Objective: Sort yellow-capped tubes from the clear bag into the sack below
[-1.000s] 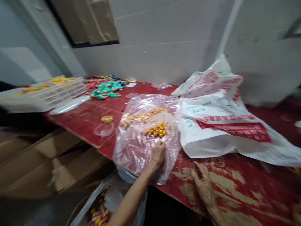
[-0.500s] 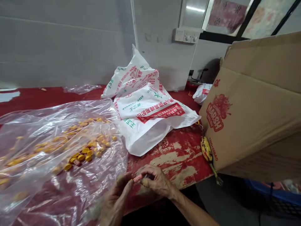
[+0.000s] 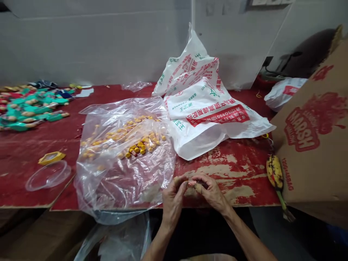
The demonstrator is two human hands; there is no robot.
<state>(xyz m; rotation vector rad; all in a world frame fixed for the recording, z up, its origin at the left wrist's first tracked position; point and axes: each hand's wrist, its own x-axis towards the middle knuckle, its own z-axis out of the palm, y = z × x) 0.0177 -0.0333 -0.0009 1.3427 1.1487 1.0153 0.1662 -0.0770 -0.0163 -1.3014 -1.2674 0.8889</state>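
Observation:
Between my fingertips, just above the table's front edge, is a small red-and-white patterned piece (image 3: 191, 183), roughly cylinder-shaped. My left hand (image 3: 173, 199) pinches its left end, and my right hand (image 3: 213, 192) grips the right end with thumb and curled fingers. The fingers hide both ends. To the left lies a clear plastic bag (image 3: 116, 192) with many small yellow-capped pieces (image 3: 140, 145) in it, some with reddish bodies. Behind my hands a white printed sack (image 3: 201, 105) lies crumpled, its mouth facing me.
A cardboard box (image 3: 320, 156) stands at right, with a spotted banana (image 3: 274, 172) against it. Green doll-like figures (image 3: 29, 108) are heaped at far left. Nearer are a yellow container (image 3: 51, 157) and a clear plastic lid (image 3: 49, 175). Another clear bag (image 3: 119, 243) hangs below the table edge.
The view has swung left and down, bringing the figures, yellow container and lid into sight. Both hands still hold the small patterned piece between them.

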